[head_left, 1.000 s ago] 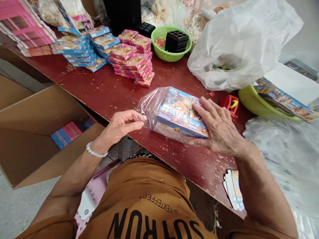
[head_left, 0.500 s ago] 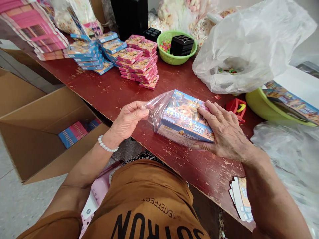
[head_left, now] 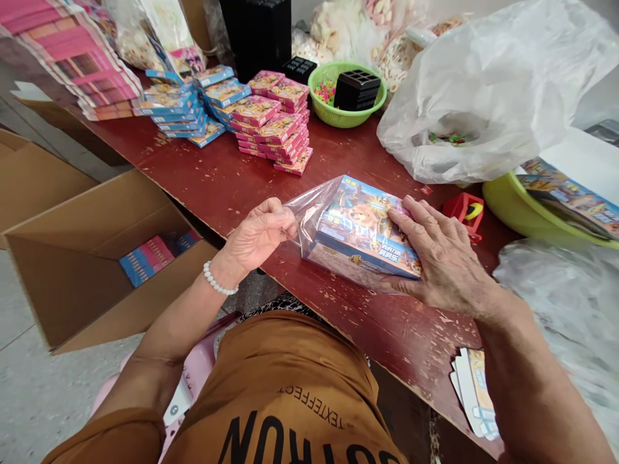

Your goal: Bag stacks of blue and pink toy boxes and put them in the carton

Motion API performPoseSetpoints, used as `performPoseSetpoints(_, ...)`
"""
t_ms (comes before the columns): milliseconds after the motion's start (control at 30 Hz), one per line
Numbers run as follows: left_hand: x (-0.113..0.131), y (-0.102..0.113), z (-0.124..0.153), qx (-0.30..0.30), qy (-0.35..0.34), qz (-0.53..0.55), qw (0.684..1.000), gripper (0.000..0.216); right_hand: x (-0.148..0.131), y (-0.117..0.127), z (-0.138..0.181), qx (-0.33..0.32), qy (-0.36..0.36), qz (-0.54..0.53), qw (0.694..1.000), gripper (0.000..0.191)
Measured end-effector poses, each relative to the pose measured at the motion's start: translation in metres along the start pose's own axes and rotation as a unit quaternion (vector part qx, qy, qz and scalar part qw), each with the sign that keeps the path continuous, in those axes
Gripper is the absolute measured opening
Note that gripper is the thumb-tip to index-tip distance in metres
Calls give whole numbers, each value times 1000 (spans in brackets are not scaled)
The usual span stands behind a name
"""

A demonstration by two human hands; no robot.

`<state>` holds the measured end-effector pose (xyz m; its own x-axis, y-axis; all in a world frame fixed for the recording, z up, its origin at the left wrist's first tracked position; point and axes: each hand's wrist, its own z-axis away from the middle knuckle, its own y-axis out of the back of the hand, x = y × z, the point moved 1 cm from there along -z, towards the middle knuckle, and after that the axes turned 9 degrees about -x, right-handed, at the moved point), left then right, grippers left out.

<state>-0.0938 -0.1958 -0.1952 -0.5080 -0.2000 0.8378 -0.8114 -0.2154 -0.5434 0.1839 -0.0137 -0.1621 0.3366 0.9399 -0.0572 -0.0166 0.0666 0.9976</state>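
A blue printed box (head_left: 358,225) lies flat on the red table inside a clear plastic bag (head_left: 309,209). The bag's loose end stretches out past the box's left side. My left hand (head_left: 264,235), with a white bead bracelet (head_left: 220,280) at the wrist, pinches that end between thumb and fingers. Across the box's right end rests my right hand (head_left: 430,254), its fingers spread over the top and the thumb along the front side. Part of the box is hidden beneath it.
Stacks of pink boxes (head_left: 280,119) and blue boxes (head_left: 178,106) stand at the back. Behind are a green basket (head_left: 333,116) and a large plastic bag (head_left: 464,96). A red tape dispenser (head_left: 461,216) sits right. An open carton (head_left: 72,290) stands left, below the table edge.
My left hand's fingers have curled more tightly on the bag's end. The box and my right hand hold the same place on the table; the whole view has shifted slightly.
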Motion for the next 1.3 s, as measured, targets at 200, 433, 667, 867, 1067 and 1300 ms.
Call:
performPoseSetpoints(200,-2,2,2,9,-24,-33,999,44,-6,4,-1,0,-6,-5,1000,103)
performPoseSetpoints(433,-1,9,7,43,-50,-89,994,45,-8,5,-3,1,-4,2,1000,103)
performPoseSetpoints(667,-3,14,11,-61,44,19,997,40,-6,3,-2,15,-5,7,1000,104)
performPoseSetpoints(867,-9,17,13,-46,49,27,997,23,-7,3,-2,2,-6,0,1000,105)
performPoseSetpoints(1067,-7,13,23,-25,29,-13,999,34,-3,-2,-2,28,3,8,1000,105)
performPoseSetpoints(1300,-5,2,26,-28,-5,4,1000,39,-4,-1,-2,12,-9,0,1000,106)
